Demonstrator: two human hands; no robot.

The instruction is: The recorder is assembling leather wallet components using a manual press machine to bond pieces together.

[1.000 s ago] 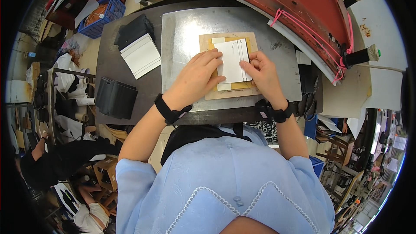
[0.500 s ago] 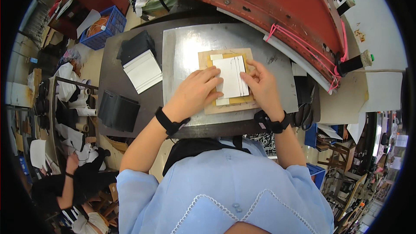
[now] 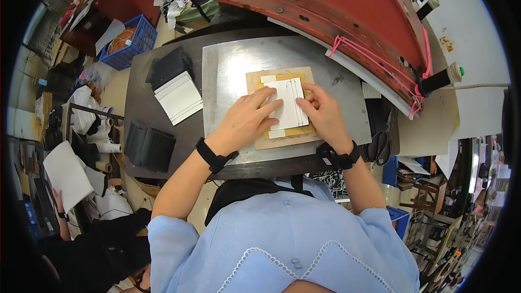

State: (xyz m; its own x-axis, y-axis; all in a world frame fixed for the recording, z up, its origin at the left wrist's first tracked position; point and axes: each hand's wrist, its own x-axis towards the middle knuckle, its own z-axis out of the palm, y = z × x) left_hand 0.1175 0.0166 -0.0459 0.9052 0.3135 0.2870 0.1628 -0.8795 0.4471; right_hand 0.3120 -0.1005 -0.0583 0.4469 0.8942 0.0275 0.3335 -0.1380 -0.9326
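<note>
A white rectangular panel (image 3: 286, 109) with dark lines along its right side lies on a yellow pad (image 3: 300, 131), which is fixed on a light wooden board (image 3: 266, 143). My left hand (image 3: 247, 116) rests with spread fingers on the panel's left part. At the panel's right edge, my right hand (image 3: 324, 113) has its thumb and curled fingers closed on the edge; the fingertips' underside is hidden. Beneath the board lies a grey metal plate (image 3: 222, 68).
White panels (image 3: 179, 97) and black pieces (image 3: 172, 67) lie left of the plate, with a black stack (image 3: 149, 145) nearer. A red machine part (image 3: 325, 8) overhangs the far right. Scissors (image 3: 379, 146) lie at right. A co-worker (image 3: 103, 244) handles a white sheet (image 3: 68, 176) at lower left.
Both hands stay at the panel, with only slight finger shifts. The co-worker at lower left has moved and now has a hand at a raised white sheet. The whole view has shifted slightly.
</note>
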